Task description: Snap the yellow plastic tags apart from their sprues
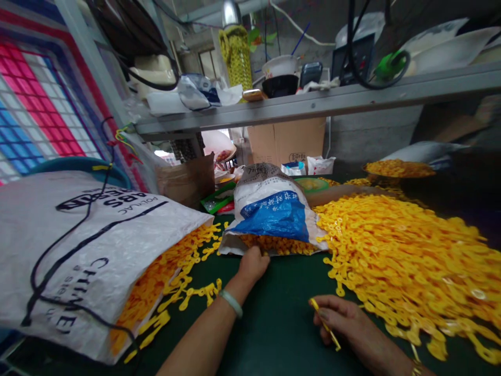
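My left hand (253, 262), with a pale bangle (231, 303) on its wrist, reaches into the mouth of a white and blue woven bag (274, 209). Its fingers are mostly hidden there, against small orange-yellow pieces (287, 244) inside the bag. Lower right, my right hand (342, 324) pinches a thin yellow plastic piece (325, 325) between thumb and fingers, slanted over the dark green tabletop (274, 318). Beside that hand spreads a large heap of flat yellow plastic pieces (415, 250) with ringed ends.
A big white woven sack (90, 230) lies on the left, spilling yellow pieces (188, 277) from its mouth. A metal shelf beam (313, 102) crosses above, carrying bowls and a phone. Behind stand cardboard boxes (287, 138) and a green tray (217, 198). A black cable (74, 232) hangs over the sack.
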`<state>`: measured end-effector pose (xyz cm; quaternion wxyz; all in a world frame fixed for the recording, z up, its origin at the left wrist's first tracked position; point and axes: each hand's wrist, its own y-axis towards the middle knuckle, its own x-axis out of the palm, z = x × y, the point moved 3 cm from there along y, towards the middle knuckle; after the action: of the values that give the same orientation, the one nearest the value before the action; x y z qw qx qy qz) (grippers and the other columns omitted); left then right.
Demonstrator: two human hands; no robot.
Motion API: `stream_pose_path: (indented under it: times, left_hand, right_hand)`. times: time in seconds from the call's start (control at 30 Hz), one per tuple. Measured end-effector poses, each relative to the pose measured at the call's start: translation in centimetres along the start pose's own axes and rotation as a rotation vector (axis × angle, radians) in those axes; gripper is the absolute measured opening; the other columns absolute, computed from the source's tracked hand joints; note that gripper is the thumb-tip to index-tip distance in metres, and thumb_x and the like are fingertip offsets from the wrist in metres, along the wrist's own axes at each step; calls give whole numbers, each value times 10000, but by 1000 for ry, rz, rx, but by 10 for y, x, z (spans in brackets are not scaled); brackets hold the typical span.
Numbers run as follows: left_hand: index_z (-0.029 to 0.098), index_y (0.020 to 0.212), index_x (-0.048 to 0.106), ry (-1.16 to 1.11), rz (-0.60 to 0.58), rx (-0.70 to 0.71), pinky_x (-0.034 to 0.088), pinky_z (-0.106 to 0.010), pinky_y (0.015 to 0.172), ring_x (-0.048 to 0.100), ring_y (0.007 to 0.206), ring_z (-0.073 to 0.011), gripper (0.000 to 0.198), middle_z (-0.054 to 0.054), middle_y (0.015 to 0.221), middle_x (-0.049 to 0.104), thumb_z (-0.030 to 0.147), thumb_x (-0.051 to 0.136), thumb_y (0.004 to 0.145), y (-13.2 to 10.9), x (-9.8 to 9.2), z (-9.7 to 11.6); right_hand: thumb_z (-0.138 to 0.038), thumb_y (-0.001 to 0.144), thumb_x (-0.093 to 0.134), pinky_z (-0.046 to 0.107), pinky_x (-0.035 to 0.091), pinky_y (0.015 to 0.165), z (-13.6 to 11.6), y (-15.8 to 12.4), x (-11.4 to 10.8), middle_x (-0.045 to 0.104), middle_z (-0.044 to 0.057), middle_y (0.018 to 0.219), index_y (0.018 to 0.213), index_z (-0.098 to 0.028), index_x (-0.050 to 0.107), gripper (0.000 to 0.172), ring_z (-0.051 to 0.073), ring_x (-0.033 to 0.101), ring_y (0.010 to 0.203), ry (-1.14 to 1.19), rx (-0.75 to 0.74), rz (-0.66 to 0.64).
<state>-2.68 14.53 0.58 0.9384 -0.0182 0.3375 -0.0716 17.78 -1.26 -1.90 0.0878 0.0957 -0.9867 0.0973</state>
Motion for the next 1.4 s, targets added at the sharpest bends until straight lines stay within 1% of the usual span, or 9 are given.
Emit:
stream_pose_path:
  times: [0.1, 0.2, 0.33, 0.4, 0.57, 0.73, 0.9, 1.2, 1.4]
  left_hand:
    - [137, 1085, 529, -306, -105, 65, 543, -321, 707, 650, 849, -201, 301, -76, 936, 633, 327, 565, 853, -32, 12, 10]
    - [169, 1090, 518, -559, -233, 107, 552, -307, 679, 651, 764, -161, 293, -47, 899, 628, 339, 550, 854, -70, 25, 19]
    - [157, 1026, 563, -1148, -458, 20, 533, -246, 611, 609, 641, -101, 203, -31, 818, 624, 236, 594, 842, -104, 39, 26]
    - [144, 1026, 577, -1288, -506, -19, 526, -231, 587, 602, 610, -96, 178, -36, 768, 634, 204, 578, 857, -111, 43, 26]
    - [139, 1024, 599, -1369, -498, -52, 537, -244, 593, 614, 625, -102, 171, -56, 842, 655, 190, 582, 862, -114, 47, 22]
    - [140, 1053, 606, -1362, -487, -92, 545, -261, 680, 629, 665, -109, 241, -40, 758, 656, 179, 653, 820, -115, 51, 18]
    - [127, 1003, 640, -1322, -457, -125, 533, -225, 582, 594, 555, -94, 244, -22, 663, 635, 212, 699, 782, -116, 52, 15]
    - [117, 992, 662, -1347, -468, -115, 537, -224, 630, 593, 661, -89, 211, -58, 869, 637, 207, 682, 802, -116, 51, 14]
    - [118, 993, 666, -1361, -463, -151, 548, -233, 665, 597, 661, -90, 212, -46, 802, 633, 211, 685, 802, -117, 53, 14]
  right_hand:
    - [-409, 827, 622, 262, 431, 575, -16, 0, 3, 683, 32, 794, 1034, -160, 656, 326, 138, 613, 615, -121, -43, 69]
    - [-405, 845, 598, 281, 472, 628, -33, 2, 8, 691, 30, 812, 1074, -174, 647, 330, 154, 640, 656, -176, -133, 114]
    - [-395, 842, 606, 295, 497, 675, -44, 4, 17, 693, 34, 867, 1080, -185, 644, 320, 166, 661, 704, -160, -214, 179]
    - [-417, 826, 622, 292, 503, 663, -42, 3, 22, 690, 34, 856, 1066, -183, 648, 336, 163, 658, 691, -125, -220, 195]
    - [-445, 807, 642, 286, 519, 651, -33, 2, 28, 700, 36, 844, 1044, -187, 662, 350, 168, 659, 687, -104, -196, 168]
    - [-410, 830, 626, 296, 526, 759, -31, 3, 30, 725, 40, 930, 1019, -223, 684, 272, 212, 665, 867, -182, -246, 147]
    - [-400, 840, 617, 299, 531, 754, -29, 3, 32, 729, 38, 935, 1051, -232, 673, 276, 211, 671, 861, -169, -212, 133]
    - [-378, 854, 614, 304, 542, 715, -27, 0, 25, 717, 56, 989, 1090, -231, 669, 284, 188, 673, 768, -177, -225, 172]
    - [-361, 872, 588, 310, 527, 795, -29, 0, 26, 700, 48, 1045, 1093, -266, 685, 259, 225, 644, 937, -251, -277, 135]
